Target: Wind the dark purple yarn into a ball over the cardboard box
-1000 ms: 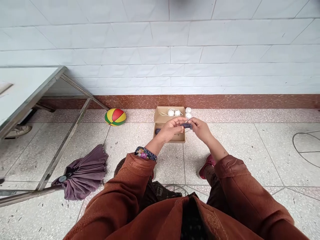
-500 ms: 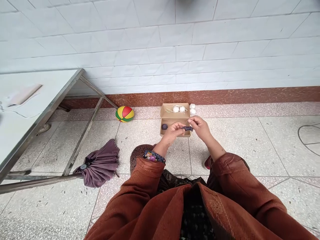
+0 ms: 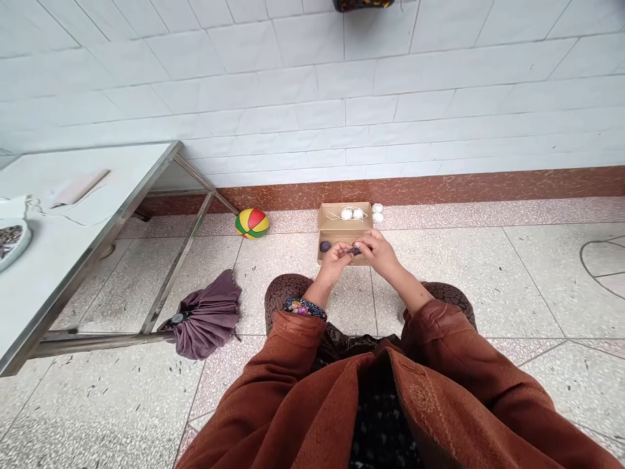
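Between my two hands, above an open cardboard box [image 3: 344, 223], is a small bundle of dark purple yarn [image 3: 353, 251]. My left hand [image 3: 336, 257] pinches its left end, and the fingers of my right hand [image 3: 375, 251] close on its right end, covering much of it. A dark purple yarn ball [image 3: 325, 246] lies in the left of the box's near half. Two white yarn balls [image 3: 352, 213] with loose strands rest in the far half. More white balls [image 3: 377, 212] sit on the floor just right of the box.
Left stands a metal-framed table [image 3: 146, 169] with a folded pinkish item [image 3: 81, 187] and a bowl [image 3: 14, 242] on it. A purple folded umbrella [image 3: 208, 316] leans by its leg. A colourful ball [image 3: 252, 223] lies near the tiled wall [image 3: 293, 98]. A thin dark hoop [image 3: 586, 267] is at right.
My right hand has moved left and closed over the right end of the yarn bundle, nearer my left hand. The camera view has shifted slightly.
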Available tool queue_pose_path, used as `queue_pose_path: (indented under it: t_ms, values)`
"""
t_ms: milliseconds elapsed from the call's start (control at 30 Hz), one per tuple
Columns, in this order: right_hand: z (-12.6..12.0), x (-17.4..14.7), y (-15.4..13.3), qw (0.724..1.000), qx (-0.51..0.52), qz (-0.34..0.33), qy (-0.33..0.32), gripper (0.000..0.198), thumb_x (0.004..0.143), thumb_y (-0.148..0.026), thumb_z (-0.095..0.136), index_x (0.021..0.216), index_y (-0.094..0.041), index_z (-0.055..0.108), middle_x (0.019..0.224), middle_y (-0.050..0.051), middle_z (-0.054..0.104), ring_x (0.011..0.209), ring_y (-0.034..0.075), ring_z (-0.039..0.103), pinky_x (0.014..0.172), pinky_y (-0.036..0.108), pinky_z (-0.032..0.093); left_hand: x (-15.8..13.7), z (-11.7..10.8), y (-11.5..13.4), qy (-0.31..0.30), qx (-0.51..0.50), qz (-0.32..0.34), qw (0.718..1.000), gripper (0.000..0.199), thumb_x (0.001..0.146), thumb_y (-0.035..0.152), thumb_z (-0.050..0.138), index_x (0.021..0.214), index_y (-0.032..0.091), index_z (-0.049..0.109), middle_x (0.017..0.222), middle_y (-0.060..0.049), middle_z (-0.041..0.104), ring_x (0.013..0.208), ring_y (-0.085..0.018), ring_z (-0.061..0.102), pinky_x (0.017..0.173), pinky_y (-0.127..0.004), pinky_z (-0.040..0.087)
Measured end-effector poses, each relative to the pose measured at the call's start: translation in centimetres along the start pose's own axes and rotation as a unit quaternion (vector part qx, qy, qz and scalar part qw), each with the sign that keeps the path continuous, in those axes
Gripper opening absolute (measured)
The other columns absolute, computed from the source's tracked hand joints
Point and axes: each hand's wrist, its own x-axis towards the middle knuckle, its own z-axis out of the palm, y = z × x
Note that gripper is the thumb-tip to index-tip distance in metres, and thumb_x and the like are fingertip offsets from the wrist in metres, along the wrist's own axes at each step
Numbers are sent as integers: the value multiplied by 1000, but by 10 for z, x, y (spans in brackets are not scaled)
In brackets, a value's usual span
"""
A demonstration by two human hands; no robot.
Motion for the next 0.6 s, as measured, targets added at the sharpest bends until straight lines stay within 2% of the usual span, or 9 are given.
queue_pose_path:
  t_ms: [133, 267, 367, 467, 533, 600]
  values:
    - [5, -2, 8, 999, -29, 23, 13, 20, 102, -28, 56, 92, -23, 73, 92, 6, 67, 87, 21, 64, 81, 32, 52, -6, 7, -7, -21, -57, -38, 997, 46, 62, 32, 92, 92, 17, 61, 83, 1, 68, 76, -12, 65, 78, -30, 51]
    - [5, -13, 6, 1000, -25, -1, 17, 19, 102, -29, 56, 93, -23, 72, 94, 7, 68, 87, 21, 65, 81, 31, 51, -10, 12, -10, -21, -82, -27, 996, 53, 56, 34, 98, 89, 17, 60, 88, 0, 70, 83, -14, 68, 85, -33, 53]
    - [0, -13, 4, 1000, -5, -16, 2, 18, 101, -29, 58, 90, -24, 72, 90, 5, 69, 86, 20, 65, 82, 31, 51, -14, 12, -7, -24, -61, -40, 997, 52, 56, 38, 98, 85, 17, 59, 82, 1, 69, 78, -14, 67, 79, -31, 51]
    - [-6, -5, 8, 1000, 23, -2, 3, 17, 99, -29, 60, 89, -23, 71, 87, 4, 71, 85, 20, 66, 82, 32, 51, -20, 12, -1, -48, -37, -60, 996, 49, 58, 37, 98, 86, 16, 63, 78, 1, 68, 73, -12, 64, 67, -24, 44]
    - [-8, -1, 13, 999, 32, 20, 6, 18, 98, -31, 60, 87, -23, 71, 85, 4, 71, 84, 20, 66, 81, 32, 51, -24, 12, 3, -48, -62, -54, 995, 47, 60, 34, 98, 90, 17, 66, 79, 2, 68, 67, -8, 59, 62, -22, 40]
    - [-7, -4, 19, 999, 33, 39, -7, 20, 98, -33, 60, 84, -23, 70, 83, 3, 72, 81, 20, 66, 78, 32, 51, -26, 13, 5, -41, -103, -55, 992, 48, 60, 30, 98, 97, 17, 69, 86, 1, 70, 66, -6, 58, 63, -21, 41]
